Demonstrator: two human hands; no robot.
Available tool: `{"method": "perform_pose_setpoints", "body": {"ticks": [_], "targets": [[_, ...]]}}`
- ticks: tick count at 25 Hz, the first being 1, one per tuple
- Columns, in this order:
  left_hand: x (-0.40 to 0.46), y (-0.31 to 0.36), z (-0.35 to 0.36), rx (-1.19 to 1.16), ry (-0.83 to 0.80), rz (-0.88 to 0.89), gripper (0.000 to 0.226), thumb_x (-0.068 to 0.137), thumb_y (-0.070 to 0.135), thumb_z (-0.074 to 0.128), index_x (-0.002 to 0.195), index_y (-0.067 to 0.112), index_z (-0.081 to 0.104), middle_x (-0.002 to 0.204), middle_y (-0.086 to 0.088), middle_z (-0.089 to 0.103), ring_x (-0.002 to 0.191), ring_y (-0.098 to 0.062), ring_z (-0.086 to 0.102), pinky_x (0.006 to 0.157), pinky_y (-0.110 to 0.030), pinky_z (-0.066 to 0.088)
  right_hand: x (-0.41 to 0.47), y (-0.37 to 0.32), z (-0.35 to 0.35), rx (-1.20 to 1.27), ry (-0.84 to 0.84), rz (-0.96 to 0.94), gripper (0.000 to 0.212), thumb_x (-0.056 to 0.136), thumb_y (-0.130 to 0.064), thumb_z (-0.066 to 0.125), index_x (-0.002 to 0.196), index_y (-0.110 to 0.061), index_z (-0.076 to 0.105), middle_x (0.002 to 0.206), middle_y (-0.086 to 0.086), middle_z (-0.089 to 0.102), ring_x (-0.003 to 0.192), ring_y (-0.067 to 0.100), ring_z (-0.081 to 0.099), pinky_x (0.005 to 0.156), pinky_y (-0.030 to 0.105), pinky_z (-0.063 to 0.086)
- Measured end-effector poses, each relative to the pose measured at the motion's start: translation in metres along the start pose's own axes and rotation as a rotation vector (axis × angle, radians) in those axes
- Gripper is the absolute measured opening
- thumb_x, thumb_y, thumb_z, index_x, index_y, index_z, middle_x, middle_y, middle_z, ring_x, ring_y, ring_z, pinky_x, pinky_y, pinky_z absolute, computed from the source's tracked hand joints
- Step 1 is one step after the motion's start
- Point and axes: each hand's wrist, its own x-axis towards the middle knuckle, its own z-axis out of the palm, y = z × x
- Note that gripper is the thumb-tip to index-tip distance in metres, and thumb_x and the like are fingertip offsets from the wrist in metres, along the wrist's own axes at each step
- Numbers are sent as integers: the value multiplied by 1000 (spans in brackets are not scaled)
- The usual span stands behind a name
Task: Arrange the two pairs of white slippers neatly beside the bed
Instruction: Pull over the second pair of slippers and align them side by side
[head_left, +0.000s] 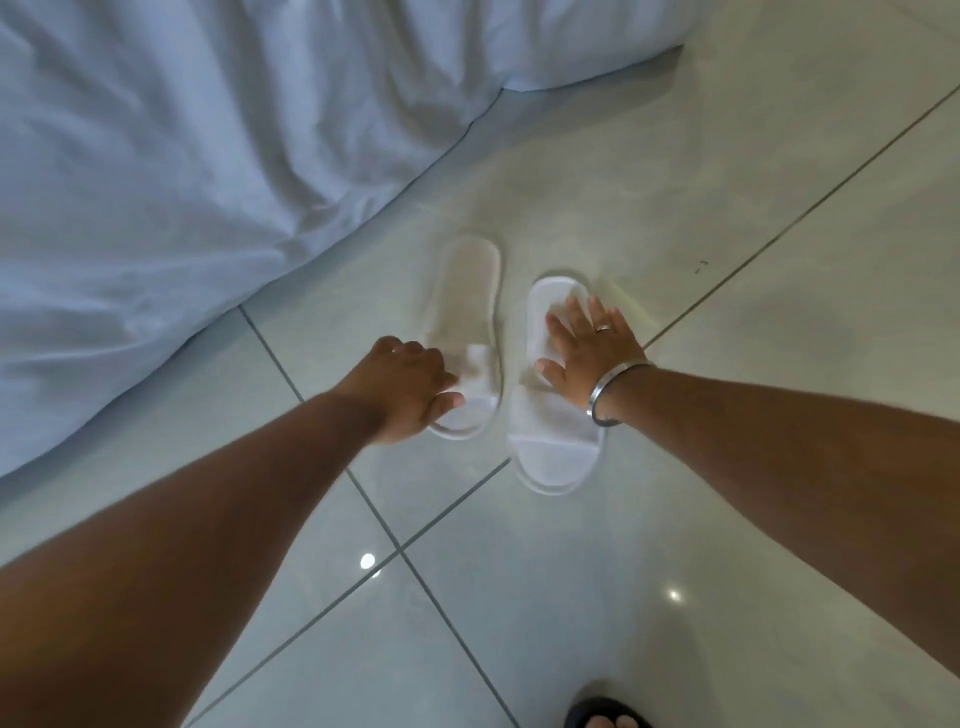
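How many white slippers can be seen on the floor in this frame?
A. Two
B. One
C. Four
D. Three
A: only two show on the tiled floor beside the bed sheet, the left slipper under the left hand and the right slipper under the flat right hand; a second pair is not in view.

White on pale grey, as I see it.
Two plain white slippers (470, 332) (556, 395) on glossy pale grey-green floor tiles (727, 519) with dark grout lines; white bedsheet (156, 182), bluish in shade; silver bangle (615, 392); black sandal (587, 712).
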Motion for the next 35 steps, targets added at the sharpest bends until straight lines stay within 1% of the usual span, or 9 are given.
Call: {"method": "perform_pose_setpoints", "body": {"ticks": [3, 6, 11, 14, 18, 22, 28, 31, 35], "targets": [[14, 14, 7, -211, 122, -139, 44, 98, 43, 39, 139, 30, 46, 144, -2, 49, 127, -26, 48, 103, -42, 38, -45, -21, 29, 183, 124, 47, 75, 91, -57, 34, 150, -14, 15, 159, 21, 9, 145, 39, 12, 117, 49, 12], [29, 9, 5, -287, 40, -288, 66, 96, 50, 41, 152, 19, 23, 163, -6, 16, 147, -26, 22, 115, -42, 26, -80, -32, 54, 232, 85, 56, 79, 90, -58, 35, 150, -12, 12, 159, 23, 8, 146, 37, 9, 118, 47, 14], [11, 41, 28, -334, 30, -297, 80, 91, 58, 45, 153, 18, 15, 165, -6, 8, 148, -26, 17, 114, -43, 27, -27, 14, 37, 83, 85, -81, 59, 100, -37, 20, 148, -4, 12, 157, 27, 7, 145, 42, 4, 118, 49, 6], [23, 76, 25, -344, 35, -207, 87, 88, 67, 42, 154, 17, 15, 165, -5, 6, 147, -28, 18, 113, -45, 25, 9, 32, 13, 251, 79, -100, 47, 101, -18, 27, 146, -2, 25, 156, 26, 14, 143, 47, 8, 118, 52, 7], [35, 90, 24, -312, -8, -232, 110, 75, 80, 43, 155, 15, 6, 165, -4, -3, 149, -26, 9, 117, -53, 13, -14, 75, 10, 324, 129, -75, 54, 97, -28, 44, 147, -14, 29, 159, 15, 18, 145, 37, 13, 116, 42, 16], [58, 80, 28, -321, -7, -298, 114, 72, 85, 39, 154, 21, -6, 164, -1, -14, 150, -24, -8, 119, -55, -1, -17, 76, 26, 61, 122, -49, 63, 94, -35, 46, 148, -13, 24, 159, 16, 15, 144, 35, 19, 115, 43, 19], [123, 73, 4, -382, 66, -330, 108, 77, 74, 53, 154, 13, 8, 164, -12, -6, 150, -30, -5, 121, -51, 0, 15, 78, 13, 42, 244, 139, 50, 89, -18, 52, 137, -15, 38, 138, 13, 44, 117, 38, 47, 91, 46, 41], [125, 84, 1, -357, 231, -343, 82, 81, 63, 59, 140, 10, 36, 153, -17, 28, 144, -36, 19, 118, -48, 18, 19, 88, 14, 109, 178, 77, 55, 88, -11, 50, 140, -15, 33, 147, 13, 36, 124, 38, 44, 96, 48, 43], [129, 85, 5, -380, 180, -338, 80, 91, 60, 46, 152, 17, 18, 162, -9, 11, 150, -31, 6, 121, -52, 7, 24, 97, 21, 224, 130, 19, 63, 85, 2, 47, 143, -17, 30, 158, 11, 19, 141, 35, 24, 107, 47, 36]]}}
